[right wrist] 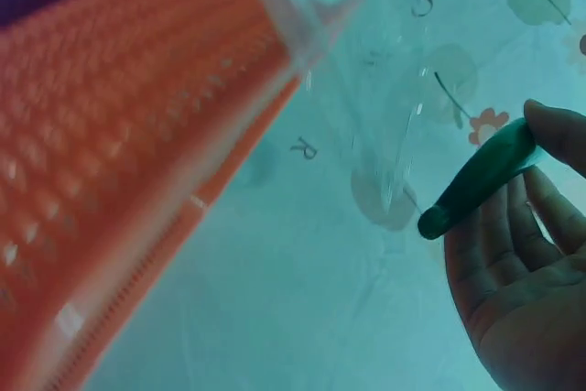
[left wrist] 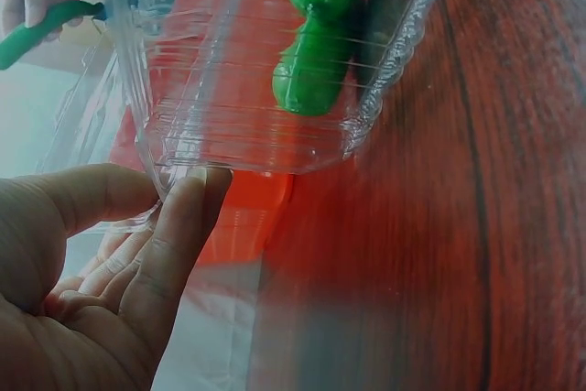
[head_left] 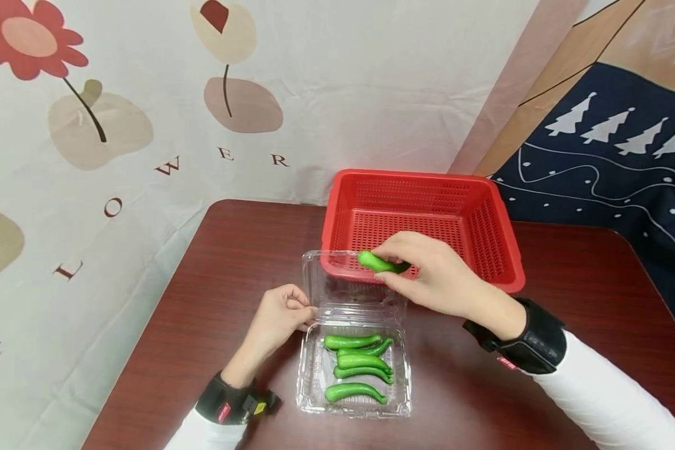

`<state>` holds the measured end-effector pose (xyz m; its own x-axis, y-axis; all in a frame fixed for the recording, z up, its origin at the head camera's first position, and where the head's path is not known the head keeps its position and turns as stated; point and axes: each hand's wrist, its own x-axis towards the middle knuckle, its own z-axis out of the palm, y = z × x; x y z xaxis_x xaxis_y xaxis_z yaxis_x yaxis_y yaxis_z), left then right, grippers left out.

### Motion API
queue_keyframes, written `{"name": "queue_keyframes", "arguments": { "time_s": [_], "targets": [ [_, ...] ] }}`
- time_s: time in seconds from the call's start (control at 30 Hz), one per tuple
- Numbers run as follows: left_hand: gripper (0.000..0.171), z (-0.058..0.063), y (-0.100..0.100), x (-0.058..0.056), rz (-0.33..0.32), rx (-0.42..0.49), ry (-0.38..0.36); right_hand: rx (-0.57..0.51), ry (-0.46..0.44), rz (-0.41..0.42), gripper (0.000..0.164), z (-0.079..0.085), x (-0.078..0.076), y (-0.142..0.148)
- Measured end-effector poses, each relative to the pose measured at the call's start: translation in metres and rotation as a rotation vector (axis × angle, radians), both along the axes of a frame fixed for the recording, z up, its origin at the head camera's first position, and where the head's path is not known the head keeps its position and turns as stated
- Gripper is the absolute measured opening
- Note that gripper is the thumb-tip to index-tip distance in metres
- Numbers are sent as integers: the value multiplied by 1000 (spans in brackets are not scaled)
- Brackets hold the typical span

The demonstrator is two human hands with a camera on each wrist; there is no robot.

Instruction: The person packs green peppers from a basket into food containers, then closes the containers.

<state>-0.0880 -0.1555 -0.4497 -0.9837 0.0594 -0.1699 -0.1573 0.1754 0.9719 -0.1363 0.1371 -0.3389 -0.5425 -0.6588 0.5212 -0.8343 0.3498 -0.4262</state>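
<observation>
My right hand pinches a green chili pepper between thumb and fingers, above the raised lid and the near rim of the red basket. Several more green peppers lie crosswise in a clear plastic clamshell box, which sits with its lid swung back. At the hinge's left end, my left hand pinches the plastic. The left wrist view shows thumb and index fingertip on the box's edge. Held out from the palm, the pepper also shows in the right wrist view.
A red perforated plastic basket stands behind the box at the table's back edge, partly overlapped by the lid. The brown wooden table meets a printed cloth at the back and left. A dark cloth with white trees hangs at right.
</observation>
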Motion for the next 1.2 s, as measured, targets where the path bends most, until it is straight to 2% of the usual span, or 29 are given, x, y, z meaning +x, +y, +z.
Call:
{"name": "queue_keyframes", "arguments": {
  "time_s": [0.2, 0.33, 0.53, 0.73, 0.97, 1.2],
  "targets": [
    [17, 1, 1, 0, 3, 2, -3, -22, 5, 76, 35, -19, 19, -6],
    [17, 1, 1, 0, 7, 3, -3, 18, -2, 124, 35, -32, 30, -12],
    [17, 0, 0, 0, 1, 22, -4, 227, -12, 151, 28, -48, 46, -21],
    [17, 1, 1, 1, -1, 38, -4, 338, 27, 211, 23, -69, 62, -29],
    [17, 0, 1, 1, -8, 38, 1, 380, 88, 230, 23, -89, 75, -33],
    [17, -1, 1, 1, -13, 29, -2, 415, 181, 236, 25, -100, 79, -35]
  ]
}}
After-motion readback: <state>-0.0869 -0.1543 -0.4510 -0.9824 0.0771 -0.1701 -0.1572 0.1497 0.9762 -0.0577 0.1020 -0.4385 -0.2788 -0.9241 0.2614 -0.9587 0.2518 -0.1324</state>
